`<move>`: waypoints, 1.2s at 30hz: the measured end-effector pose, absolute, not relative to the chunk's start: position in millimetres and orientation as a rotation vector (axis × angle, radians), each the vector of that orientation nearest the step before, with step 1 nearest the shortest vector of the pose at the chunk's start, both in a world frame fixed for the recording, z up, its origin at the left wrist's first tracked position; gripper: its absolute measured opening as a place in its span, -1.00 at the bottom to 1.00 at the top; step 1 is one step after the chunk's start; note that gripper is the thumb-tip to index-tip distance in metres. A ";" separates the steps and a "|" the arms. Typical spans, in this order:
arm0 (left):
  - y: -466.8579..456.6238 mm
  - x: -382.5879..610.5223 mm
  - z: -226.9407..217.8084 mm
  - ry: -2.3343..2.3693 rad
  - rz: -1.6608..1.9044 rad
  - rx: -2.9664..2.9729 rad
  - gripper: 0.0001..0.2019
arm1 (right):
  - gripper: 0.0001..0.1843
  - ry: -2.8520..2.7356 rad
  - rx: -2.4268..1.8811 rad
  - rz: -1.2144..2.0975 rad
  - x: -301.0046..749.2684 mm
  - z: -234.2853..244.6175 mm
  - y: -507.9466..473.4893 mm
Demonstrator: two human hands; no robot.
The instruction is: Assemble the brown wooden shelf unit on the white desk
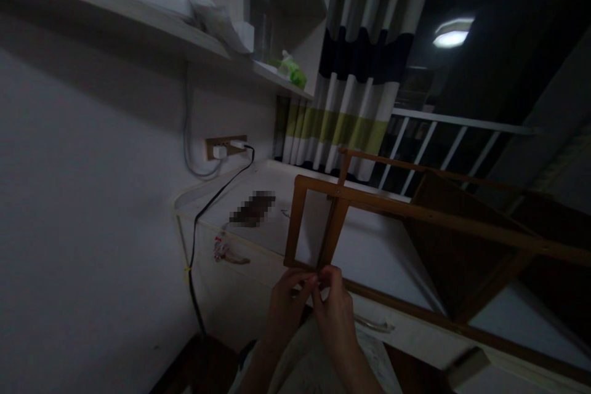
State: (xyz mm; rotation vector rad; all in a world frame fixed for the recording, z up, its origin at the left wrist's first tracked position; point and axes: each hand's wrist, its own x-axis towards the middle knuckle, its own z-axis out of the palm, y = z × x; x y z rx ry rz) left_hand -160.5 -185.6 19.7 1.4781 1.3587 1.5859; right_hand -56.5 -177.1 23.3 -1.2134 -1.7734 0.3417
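Note:
A wooden frame stand (351, 203), like a small loom or folding rack, rests on a white desk (378, 252). My left hand (289, 305) and my right hand (335, 308) meet at the frame's lower near corner. Both pinch there with fingers pressed together; what they grip is too small and dim to name. The frame's long bars run off to the right.
A wall socket (226, 146) with plugs and a black cable (203, 215) lies left of the desk. Shelves (138, 9) with bags hang above. A striped curtain (360, 80) and white railing (438, 135) stand behind. A drawer handle (231, 253) faces me.

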 end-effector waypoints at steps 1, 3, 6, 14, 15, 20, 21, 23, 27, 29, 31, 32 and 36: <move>-185.7 -159.1 18.4 1.340 1.580 1.476 -0.80 | -0.84 -1.749 -1.214 0.372 -54.9 22.4 -177.5; -185.8 -156.1 15.7 1.295 1.572 1.470 -0.79 | -0.78 -1.710 -1.212 0.405 -52.0 20.1 -178.3; -187.4 -151.6 11.6 1.252 1.572 1.408 -0.77 | -0.82 -1.689 -1.199 0.436 -47.5 17.2 -180.1; -193.2 -139.4 -10.4 1.355 1.571 1.068 -0.71 | -0.81 -1.622 -1.213 0.452 -39.1 8.8 -184.7; -192.4 -137.4 -13.8 1.328 1.572 1.036 -0.71 | -0.80 -1.618 -1.221 0.446 -38.2 6.3 -184.4; -186.4 -130.0 -25.1 1.226 1.565 0.924 -0.70 | -0.77 -1.607 -1.262 0.522 -34.6 -5.4 -181.7; -185.8 -129.5 -25.7 1.220 1.549 0.916 -0.69 | -0.77 -1.599 -1.261 0.543 -34.4 -7.0 -181.5; -185.4 -129.1 -25.9 1.196 1.504 0.947 -0.66 | -0.77 -1.577 -1.255 0.565 -34.8 -9.5 -181.7; -186.7 -129.6 -24.3 1.122 1.462 1.036 -0.62 | -0.76 -1.565 -1.247 0.573 -37.3 -15.2 -182.7; -187.2 -129.9 -24.1 1.108 1.475 1.028 -0.61 | -0.76 -1.579 -1.241 0.577 -38.6 -19.1 -182.7; -187.4 -130.2 -24.3 1.100 1.492 1.021 -0.62 | -0.76 -1.610 -1.243 0.596 -39.6 -22.5 -182.3; -187.5 -130.4 -24.5 1.091 1.500 1.019 -0.62 | -0.76 -1.631 -1.247 0.611 -39.9 -23.5 -182.2; -188.3 -133.1 -23.3 1.119 1.520 0.994 -0.62 | -0.74 -1.735 -1.220 0.657 -40.8 -21.3 -182.6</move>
